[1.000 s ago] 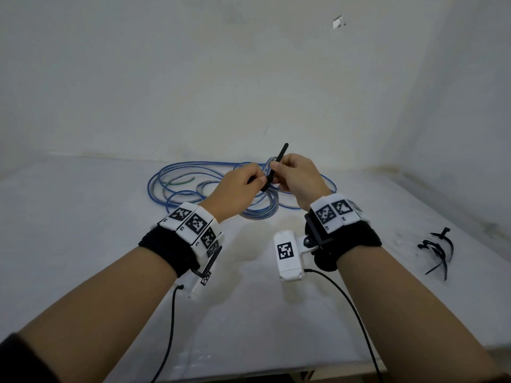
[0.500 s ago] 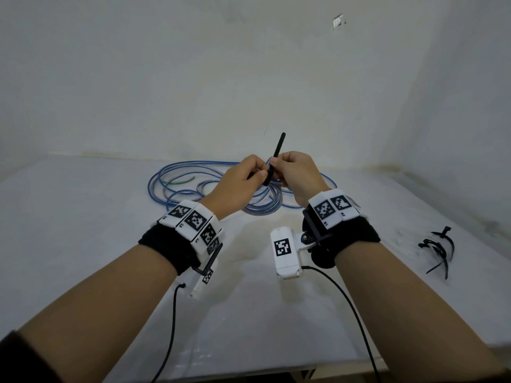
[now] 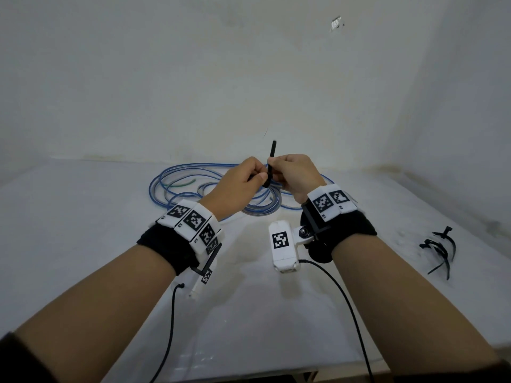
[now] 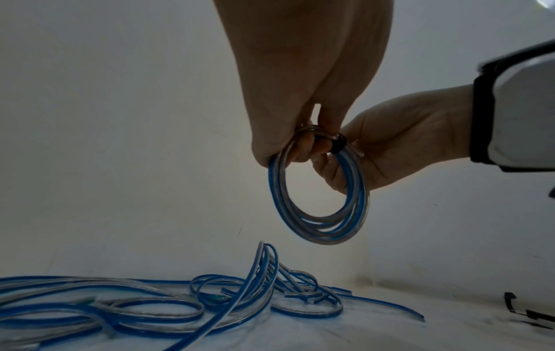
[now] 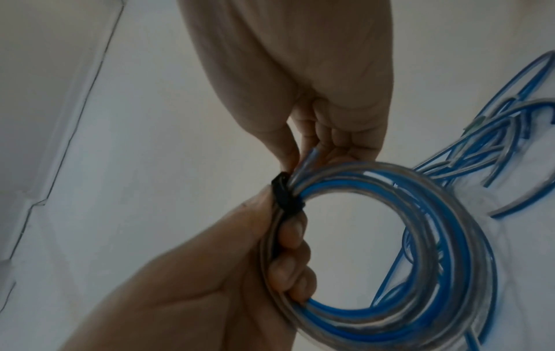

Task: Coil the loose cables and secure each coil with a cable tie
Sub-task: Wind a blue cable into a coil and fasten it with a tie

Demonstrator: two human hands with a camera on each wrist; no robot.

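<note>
Gripping one blue cable coil [image 4: 324, 213] — both hands [image 3: 237, 183] [image 3: 296, 175] pinch its black cable tie [image 3: 271, 164].

head downward, wrists close, sharing coil [image 4: 324, 199]

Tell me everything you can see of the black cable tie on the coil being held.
The black cable tie is a thin, matte strap, plastic by its look. It wraps around the bundled turns of a small blue-and-clear cable coil at the coil's top, held in the air above the table. Its free tail sticks up nearly upright between the hands. The left hand grips the coil beside the wrap; the right hand pinches the tie. Whether it is fully tightened cannot be told.
</note>
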